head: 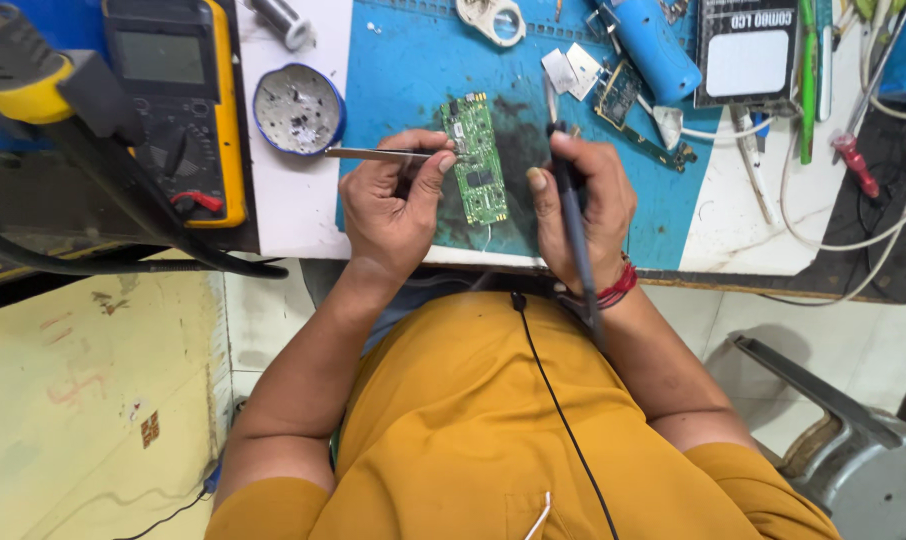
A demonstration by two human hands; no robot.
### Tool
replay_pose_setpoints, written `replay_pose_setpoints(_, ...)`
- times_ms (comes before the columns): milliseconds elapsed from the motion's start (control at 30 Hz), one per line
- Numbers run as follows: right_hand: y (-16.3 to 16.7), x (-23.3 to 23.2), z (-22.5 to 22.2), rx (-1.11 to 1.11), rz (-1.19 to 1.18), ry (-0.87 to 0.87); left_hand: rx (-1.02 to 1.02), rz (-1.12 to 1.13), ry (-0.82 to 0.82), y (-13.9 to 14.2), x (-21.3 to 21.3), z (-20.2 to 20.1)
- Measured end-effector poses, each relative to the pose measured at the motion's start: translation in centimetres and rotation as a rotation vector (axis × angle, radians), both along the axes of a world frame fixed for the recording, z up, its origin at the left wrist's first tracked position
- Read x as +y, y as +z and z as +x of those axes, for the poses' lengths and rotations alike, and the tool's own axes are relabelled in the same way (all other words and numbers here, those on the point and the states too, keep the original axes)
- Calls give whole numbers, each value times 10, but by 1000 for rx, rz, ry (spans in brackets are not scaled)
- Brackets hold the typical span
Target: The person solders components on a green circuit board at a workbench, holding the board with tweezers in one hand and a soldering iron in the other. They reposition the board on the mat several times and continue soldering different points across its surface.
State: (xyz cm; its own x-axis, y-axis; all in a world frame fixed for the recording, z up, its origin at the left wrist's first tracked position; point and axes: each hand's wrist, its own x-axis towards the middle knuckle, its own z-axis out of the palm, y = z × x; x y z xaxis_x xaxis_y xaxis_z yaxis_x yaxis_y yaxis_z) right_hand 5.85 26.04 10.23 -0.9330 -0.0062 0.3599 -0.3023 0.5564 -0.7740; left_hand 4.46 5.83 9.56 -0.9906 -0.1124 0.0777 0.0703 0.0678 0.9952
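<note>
Over the green circuit board (476,160), left hand (393,200) pinches tweezers (373,154); right hand (583,195) grips a soldering iron (570,215).

Soldering iron (571,215) tip blurred above the green circuit board (476,160), multimeter (178,95) top cut off

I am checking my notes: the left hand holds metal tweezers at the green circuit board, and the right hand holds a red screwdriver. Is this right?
Not quite. The head view shows the right hand holding a dark soldering iron, not a red screwdriver. The rest is right: the left hand holds tweezers at the green circuit board.
</note>
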Motion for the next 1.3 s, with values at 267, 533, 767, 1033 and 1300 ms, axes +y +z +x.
replay_pose_setpoints(267, 9, 12, -13, 60, 81, 155, 13, -6, -35, 2, 3, -18)
replay_pose_setpoints(533, 2, 10, -17, 32, 88, 179, 65, -117, -71, 0, 5, -22)
replay_pose_setpoints(767, 1, 6, -21, 5, 107, 188, 57, -194, -79, -3, 4, -25)
replay_pose_setpoints(1033, 0, 5, -25, 50, 128, 246, 83, -192, -76, -4, 4, -26)
replay_pose_setpoints(1300, 2, 4, -23, 88, 187, 253, 92, -208, -75, -7, 2, -26)
